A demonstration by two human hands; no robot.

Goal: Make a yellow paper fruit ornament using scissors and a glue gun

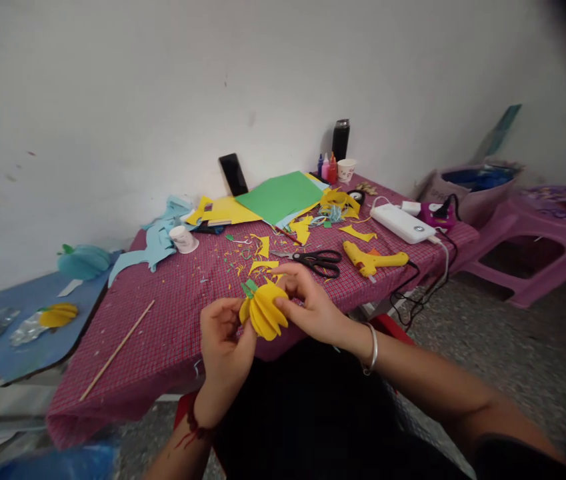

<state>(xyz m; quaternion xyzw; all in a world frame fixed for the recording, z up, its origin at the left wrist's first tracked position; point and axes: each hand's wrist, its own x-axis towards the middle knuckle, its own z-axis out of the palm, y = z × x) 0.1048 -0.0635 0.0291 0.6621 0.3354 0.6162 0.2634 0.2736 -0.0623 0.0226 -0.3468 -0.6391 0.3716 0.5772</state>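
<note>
1. The left hand [223, 337] is closed on the lower left side of a yellow paper ball [265, 310], thumb and fingers clamped on its folded fins.
2. The right hand [313, 310] pinches the ball's upper right, its fingertips close to the green leaf [249, 288] at the top.
3. The ball is held in the air just above the near edge of the table [163, 313], resting on nothing.
4. The step in hand looks like settling or fanning the fins with both hands.
5. Scissors [317, 261] and a glue gun [370, 259] lie just beyond, untouched, among yellow scraps [261, 248].
6. The paper looks thin, so further handling calls for a light grip, lest the fins crease.
</note>
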